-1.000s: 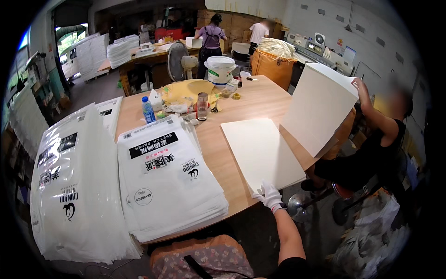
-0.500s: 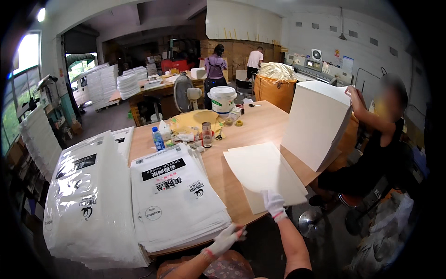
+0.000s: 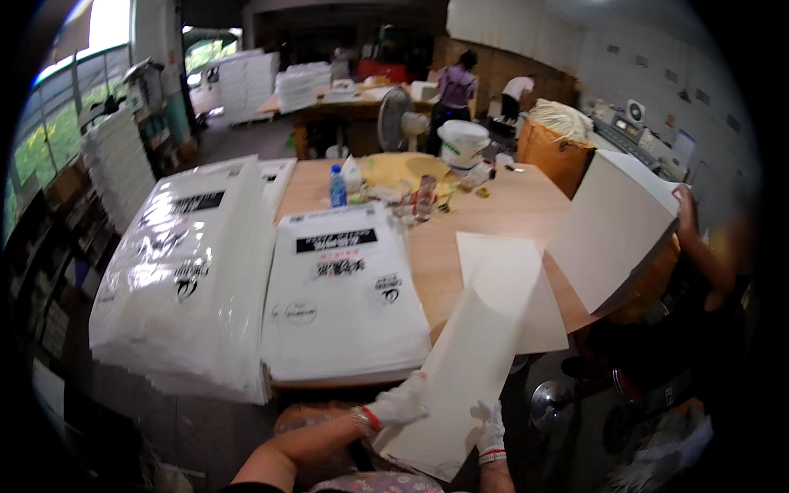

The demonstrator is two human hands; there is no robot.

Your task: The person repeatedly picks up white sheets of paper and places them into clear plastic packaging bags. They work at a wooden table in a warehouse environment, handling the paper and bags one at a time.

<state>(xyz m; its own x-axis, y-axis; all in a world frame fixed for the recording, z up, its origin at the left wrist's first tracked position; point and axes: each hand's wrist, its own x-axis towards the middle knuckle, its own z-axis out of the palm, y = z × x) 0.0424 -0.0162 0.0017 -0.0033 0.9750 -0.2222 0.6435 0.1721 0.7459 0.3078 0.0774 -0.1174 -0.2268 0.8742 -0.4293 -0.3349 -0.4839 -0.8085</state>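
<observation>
The upper paper sheet (image 3: 468, 357), earlier lying on the table (image 3: 431, 267), now bows past the table's near edge. Left hand (image 3: 399, 403): at the sheet's left edge; right hand (image 3: 491, 431): at its right. Whether either pinches, I cannot tell.

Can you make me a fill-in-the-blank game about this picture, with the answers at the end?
1. The left hand and the right hand wear gloves coloured ____.
2. Between the hands is a large pale sheet of ____.
3. The plastic bottle on the table is coloured ____.
4. The clear glass stands to the ____ of that bottle.

Missing words: white; paper; blue; right.
</observation>
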